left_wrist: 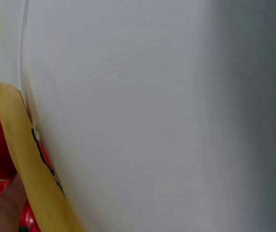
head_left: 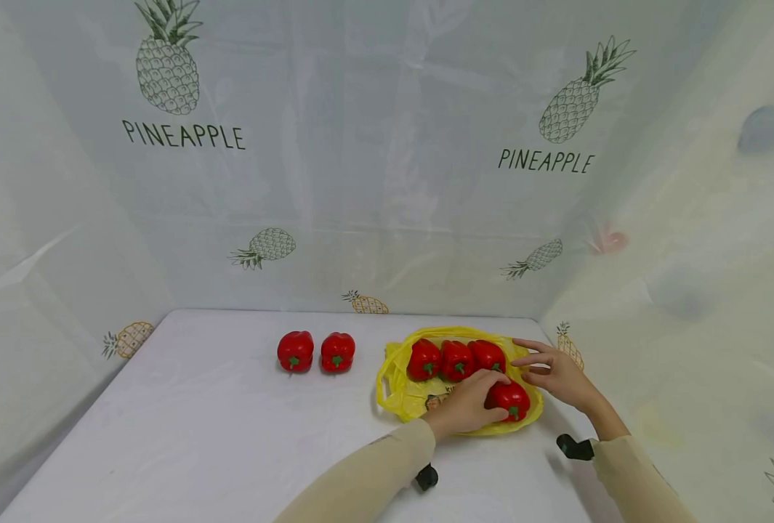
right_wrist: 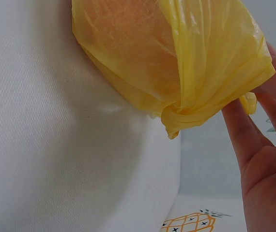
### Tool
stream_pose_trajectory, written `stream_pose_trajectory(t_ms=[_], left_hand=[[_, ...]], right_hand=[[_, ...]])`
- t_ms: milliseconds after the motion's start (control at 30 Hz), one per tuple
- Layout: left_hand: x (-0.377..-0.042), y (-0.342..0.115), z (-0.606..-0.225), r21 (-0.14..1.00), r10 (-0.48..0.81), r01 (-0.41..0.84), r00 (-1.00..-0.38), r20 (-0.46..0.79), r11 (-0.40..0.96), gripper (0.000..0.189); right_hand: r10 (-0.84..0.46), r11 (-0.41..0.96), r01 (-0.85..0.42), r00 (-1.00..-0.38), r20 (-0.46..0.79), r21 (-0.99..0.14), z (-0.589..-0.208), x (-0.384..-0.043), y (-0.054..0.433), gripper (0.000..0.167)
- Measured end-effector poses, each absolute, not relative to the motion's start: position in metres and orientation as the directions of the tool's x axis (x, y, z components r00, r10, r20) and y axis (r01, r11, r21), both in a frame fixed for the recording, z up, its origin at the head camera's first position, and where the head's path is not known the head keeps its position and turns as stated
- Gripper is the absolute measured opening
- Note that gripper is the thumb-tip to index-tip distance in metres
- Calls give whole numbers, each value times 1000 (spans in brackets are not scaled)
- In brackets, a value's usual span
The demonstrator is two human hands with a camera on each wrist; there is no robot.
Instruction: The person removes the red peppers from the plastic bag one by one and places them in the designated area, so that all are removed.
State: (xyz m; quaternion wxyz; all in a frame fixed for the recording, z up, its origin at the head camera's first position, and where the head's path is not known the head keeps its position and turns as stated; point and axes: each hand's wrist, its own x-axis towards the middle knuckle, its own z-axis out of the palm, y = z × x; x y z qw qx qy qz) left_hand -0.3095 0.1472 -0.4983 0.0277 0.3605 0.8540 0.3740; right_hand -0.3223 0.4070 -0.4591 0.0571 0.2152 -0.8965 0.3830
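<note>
Toward the right of the table, in the head view, lies a yellow plastic bag (head_left: pixel 413 398) with its mouth spread and several red bell peppers inside. Three of them, one being a bell pepper (head_left: pixel 456 361), sit in a row at the back. My left hand (head_left: pixel 466 407) reaches over the bag and grips the front bell pepper (head_left: pixel 509 401). At the bag's right rim, my right hand (head_left: pixel 559 374) holds the plastic edge between thumb and fingers. The right wrist view shows that hand (right_wrist: pixel 268 169) beside the bag's bunched side (right_wrist: pixel 215 72).
Two more bell peppers, a left one (head_left: pixel 295 351) and a right one (head_left: pixel 337 352), stand left of the bag on the white table (head_left: pixel 184 428). A pineapple-print curtain (head_left: pixel 373 181) hangs behind and around the table.
</note>
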Motion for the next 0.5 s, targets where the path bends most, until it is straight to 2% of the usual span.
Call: stream_pose_trajectory(t_ms=[267, 500], left_hand=[[-311, 126, -496, 642, 639, 599, -739, 213, 479, 49], [-311, 99, -490, 629, 669, 643, -699, 251, 437, 49]], right_hand=[[-345, 623, -431, -900, 265, -653, -459, -323, 406, 24], [-352, 628, -440, -896, 270, -642, -457, -323, 406, 24]])
